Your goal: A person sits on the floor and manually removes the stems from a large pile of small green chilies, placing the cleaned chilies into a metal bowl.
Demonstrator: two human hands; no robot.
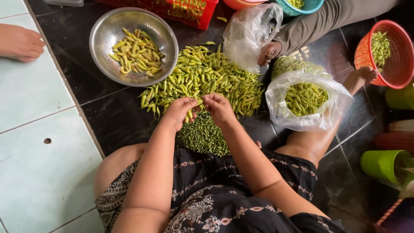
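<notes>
At far left, on the pale floor tiles [34, 172], lay another person's bare foot [19, 42], apart from the work. Next, on the dark tiles, stood a steel colander [101, 32] holding a shallow layer of yellow-green chillies [133, 56], within easy reach of the left hand, seemingly as a bin for sorted pieces. Beside it, spread straight on the floor, lay the main pile [207, 80] of green chillies, loose and fanned out so single pods could be picked off. The left hand [181, 110] and the right hand [217, 108] met at the pile's near edge, fingertips close together, both pinching one small chilli [199, 102] between them, one at each end, as one would to snap off a stalk. Directly under the hands, close to the lap, sat a darker heap of thin green stems [202, 136], placed where discarded bits would fall. Behind the pile stood a red crate [202, 17]. To its right another person's hand [268, 54] gripped a clear bag [248, 32], held up off the floor. Further right a second clear bag [284, 114] of chillies leaned open against the person's outstretched leg [310, 144], its mouth propped up by that support. At far right were a red basket [399, 64] holding a few chillies and a green cup [379, 164] on its side.
</notes>
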